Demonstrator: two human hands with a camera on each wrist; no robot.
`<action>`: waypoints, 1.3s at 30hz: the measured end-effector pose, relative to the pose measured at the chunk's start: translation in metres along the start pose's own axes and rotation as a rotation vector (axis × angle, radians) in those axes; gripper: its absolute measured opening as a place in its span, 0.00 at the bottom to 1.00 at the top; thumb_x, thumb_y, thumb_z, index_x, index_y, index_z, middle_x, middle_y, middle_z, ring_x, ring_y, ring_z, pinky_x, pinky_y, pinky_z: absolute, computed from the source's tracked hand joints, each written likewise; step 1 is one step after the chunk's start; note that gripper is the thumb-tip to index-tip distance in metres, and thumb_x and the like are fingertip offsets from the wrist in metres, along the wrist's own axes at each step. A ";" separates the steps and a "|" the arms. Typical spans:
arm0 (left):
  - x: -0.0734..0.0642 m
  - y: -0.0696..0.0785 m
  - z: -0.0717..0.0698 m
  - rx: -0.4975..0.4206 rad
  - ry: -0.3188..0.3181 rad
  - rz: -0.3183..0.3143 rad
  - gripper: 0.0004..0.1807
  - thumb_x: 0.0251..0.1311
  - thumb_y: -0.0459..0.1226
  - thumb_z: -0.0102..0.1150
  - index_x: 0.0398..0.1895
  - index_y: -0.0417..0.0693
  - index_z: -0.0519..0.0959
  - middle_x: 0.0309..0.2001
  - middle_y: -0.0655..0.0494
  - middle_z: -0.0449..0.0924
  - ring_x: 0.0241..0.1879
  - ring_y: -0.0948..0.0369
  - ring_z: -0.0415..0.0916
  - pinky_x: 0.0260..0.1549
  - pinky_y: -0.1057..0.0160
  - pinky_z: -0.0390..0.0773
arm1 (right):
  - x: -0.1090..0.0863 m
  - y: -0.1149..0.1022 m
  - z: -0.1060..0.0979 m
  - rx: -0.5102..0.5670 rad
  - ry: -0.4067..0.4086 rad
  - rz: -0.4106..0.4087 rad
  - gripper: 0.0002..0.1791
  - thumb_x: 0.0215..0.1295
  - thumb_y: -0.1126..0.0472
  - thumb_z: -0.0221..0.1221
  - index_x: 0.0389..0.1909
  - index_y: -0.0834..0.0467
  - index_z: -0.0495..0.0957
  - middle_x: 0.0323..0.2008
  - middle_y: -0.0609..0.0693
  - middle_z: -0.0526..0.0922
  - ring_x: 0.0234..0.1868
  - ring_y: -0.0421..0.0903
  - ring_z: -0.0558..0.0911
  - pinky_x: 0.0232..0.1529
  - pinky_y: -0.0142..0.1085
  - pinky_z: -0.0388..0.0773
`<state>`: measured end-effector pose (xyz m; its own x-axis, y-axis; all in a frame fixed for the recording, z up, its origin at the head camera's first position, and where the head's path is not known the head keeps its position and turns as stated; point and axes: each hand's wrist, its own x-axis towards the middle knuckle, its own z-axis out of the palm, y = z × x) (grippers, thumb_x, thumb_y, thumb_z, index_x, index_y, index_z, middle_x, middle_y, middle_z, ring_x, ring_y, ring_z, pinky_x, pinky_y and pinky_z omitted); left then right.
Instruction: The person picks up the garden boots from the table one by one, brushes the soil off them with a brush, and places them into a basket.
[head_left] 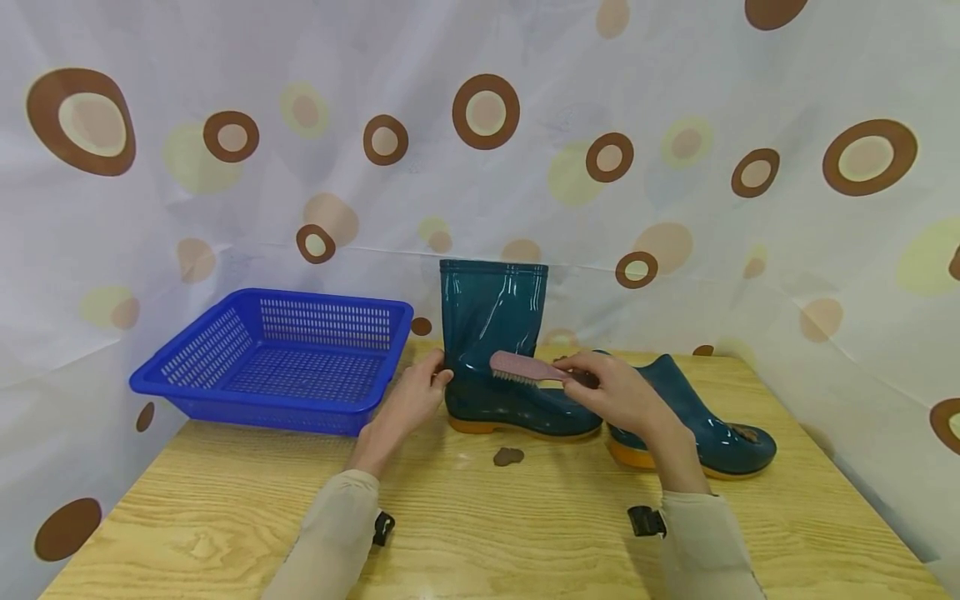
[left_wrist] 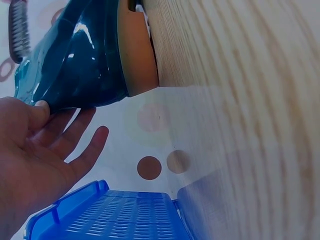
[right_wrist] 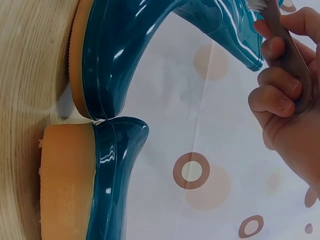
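A dark teal rain boot [head_left: 495,317] with an orange sole stands upright on the table, toe to the right. My left hand [head_left: 416,392] holds the back of its ankle, the thumb [left_wrist: 42,106] on the near side and fingertips passing behind. My right hand [head_left: 618,392] grips the handle of a pink brush [head_left: 521,367], whose pale bristles [left_wrist: 20,30] point down and overlap the boot's ankle in the head view. In the right wrist view, fingers [right_wrist: 280,82] curl round the brush handle [right_wrist: 290,60].
A second teal boot [head_left: 693,408] lies beyond my right wrist, its shaft leaning left, with a brown patch [head_left: 746,432] on its toe. A blue plastic basket [head_left: 270,407] sits at the left. One flat brown piece [head_left: 508,457] lies on the wooden table [head_left: 480,533]. Behind hangs a patterned curtain [head_left: 420,200].
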<state>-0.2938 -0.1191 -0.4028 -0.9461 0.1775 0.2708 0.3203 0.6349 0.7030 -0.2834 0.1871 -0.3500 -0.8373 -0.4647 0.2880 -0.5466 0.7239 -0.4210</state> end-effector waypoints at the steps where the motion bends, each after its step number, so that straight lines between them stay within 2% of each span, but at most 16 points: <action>1: 0.000 0.000 0.000 0.000 0.002 -0.002 0.04 0.75 0.37 0.46 0.46 0.48 0.71 0.34 0.51 0.73 0.34 0.56 0.72 0.32 0.63 0.73 | 0.000 0.000 0.000 -0.001 -0.003 0.003 0.17 0.69 0.57 0.56 0.55 0.56 0.81 0.42 0.49 0.83 0.36 0.44 0.75 0.39 0.38 0.75; 5: 0.000 0.000 0.002 0.009 0.016 -0.015 0.05 0.75 0.37 0.46 0.47 0.48 0.72 0.36 0.52 0.75 0.36 0.56 0.73 0.35 0.61 0.76 | -0.001 0.001 -0.001 0.001 -0.008 0.023 0.17 0.69 0.56 0.56 0.55 0.55 0.81 0.42 0.49 0.82 0.37 0.44 0.75 0.40 0.38 0.75; 12: 0.002 0.001 0.007 0.013 0.080 -0.008 0.05 0.75 0.35 0.46 0.47 0.48 0.72 0.37 0.50 0.76 0.35 0.55 0.73 0.36 0.61 0.76 | -0.002 0.004 -0.007 0.022 0.006 0.026 0.16 0.69 0.57 0.56 0.54 0.58 0.81 0.39 0.50 0.82 0.34 0.44 0.74 0.37 0.37 0.72; 19: 0.001 -0.003 0.011 -0.008 0.122 -0.005 0.07 0.75 0.36 0.47 0.49 0.48 0.74 0.39 0.50 0.78 0.38 0.55 0.74 0.40 0.58 0.79 | -0.004 0.009 -0.008 0.029 0.008 0.034 0.17 0.70 0.57 0.56 0.55 0.59 0.80 0.41 0.51 0.82 0.35 0.45 0.75 0.38 0.38 0.73; 23: 0.004 -0.004 0.012 -0.005 0.135 -0.001 0.12 0.75 0.38 0.47 0.55 0.47 0.75 0.48 0.47 0.83 0.45 0.52 0.80 0.50 0.51 0.81 | -0.005 0.012 -0.010 0.027 0.017 0.035 0.16 0.71 0.56 0.56 0.54 0.59 0.81 0.40 0.51 0.82 0.35 0.45 0.75 0.38 0.38 0.73; 27: 0.007 -0.003 0.010 -0.037 0.127 -0.018 0.14 0.74 0.37 0.49 0.58 0.47 0.76 0.53 0.47 0.83 0.52 0.51 0.81 0.55 0.49 0.79 | -0.007 0.015 -0.012 0.027 0.023 0.035 0.16 0.71 0.57 0.56 0.55 0.59 0.80 0.42 0.52 0.82 0.36 0.45 0.75 0.38 0.38 0.73; 29: 0.008 -0.002 0.008 -0.045 0.133 -0.017 0.13 0.73 0.37 0.51 0.56 0.47 0.78 0.51 0.48 0.84 0.50 0.52 0.81 0.54 0.50 0.80 | -0.008 0.015 -0.012 0.028 0.022 0.044 0.16 0.71 0.57 0.56 0.55 0.59 0.80 0.42 0.52 0.82 0.36 0.46 0.75 0.38 0.38 0.73; 33: 0.010 0.001 0.005 -0.034 0.145 -0.018 0.10 0.71 0.36 0.54 0.51 0.46 0.80 0.42 0.50 0.84 0.40 0.55 0.79 0.46 0.55 0.82 | -0.009 0.017 -0.014 0.025 0.023 0.061 0.16 0.71 0.57 0.56 0.54 0.59 0.80 0.39 0.51 0.82 0.35 0.46 0.75 0.38 0.38 0.72; 36: 0.011 0.002 0.004 -0.037 0.142 -0.035 0.15 0.71 0.37 0.55 0.58 0.48 0.78 0.42 0.50 0.84 0.40 0.55 0.78 0.45 0.55 0.81 | -0.010 0.019 -0.016 0.033 0.031 0.059 0.15 0.71 0.58 0.56 0.54 0.59 0.81 0.38 0.51 0.82 0.34 0.46 0.74 0.36 0.38 0.71; 39: 0.011 0.003 0.003 -0.049 0.141 -0.054 0.21 0.71 0.37 0.54 0.66 0.50 0.74 0.48 0.49 0.84 0.46 0.54 0.80 0.51 0.52 0.81 | -0.010 0.020 -0.018 0.048 0.042 0.053 0.15 0.71 0.59 0.56 0.54 0.59 0.81 0.37 0.51 0.81 0.32 0.45 0.74 0.34 0.36 0.71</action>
<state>-0.3036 -0.1127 -0.3994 -0.9472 0.0342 0.3189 0.2742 0.6023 0.7497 -0.2856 0.2156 -0.3461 -0.8641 -0.4041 0.2999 -0.5027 0.7212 -0.4766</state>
